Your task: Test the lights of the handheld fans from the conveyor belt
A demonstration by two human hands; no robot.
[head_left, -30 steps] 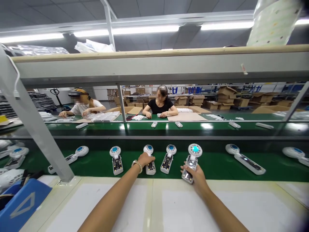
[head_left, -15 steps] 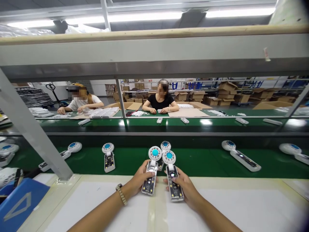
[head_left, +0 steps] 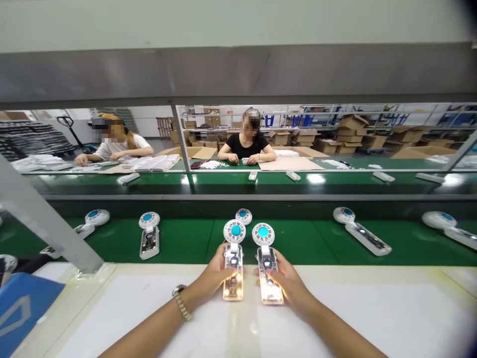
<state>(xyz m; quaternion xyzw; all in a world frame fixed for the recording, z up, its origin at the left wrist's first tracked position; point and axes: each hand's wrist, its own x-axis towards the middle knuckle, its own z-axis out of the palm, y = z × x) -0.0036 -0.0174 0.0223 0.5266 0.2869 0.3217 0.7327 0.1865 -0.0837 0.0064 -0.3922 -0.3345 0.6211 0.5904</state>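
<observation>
My left hand (head_left: 216, 272) is closed around a clear-bodied device (head_left: 233, 283) with a round white head and blue centre, thumb on its body. In my right hand (head_left: 288, 278) is a matching device (head_left: 270, 288), also held upright with the thumb on its front. Both bodies glow orange-yellow at their lower ends. The two devices stand side by side, apart, over the near edge of the white work surface (head_left: 335, 318). Just behind them a similar device (head_left: 243, 216) lies on the green belt, its body mostly hidden.
More devices lie on the green belt (head_left: 298, 243), one at left (head_left: 149, 241) and one at right (head_left: 367, 238). A slanted metal post (head_left: 48, 219) and blue bin (head_left: 26, 313) stand at left. Across the line sit two people, one in black (head_left: 248, 146).
Lights have come on in both held devices, and they now stand more upright and farther apart. The devices on the belt have shifted left in view. The view has tilted slightly downward.
</observation>
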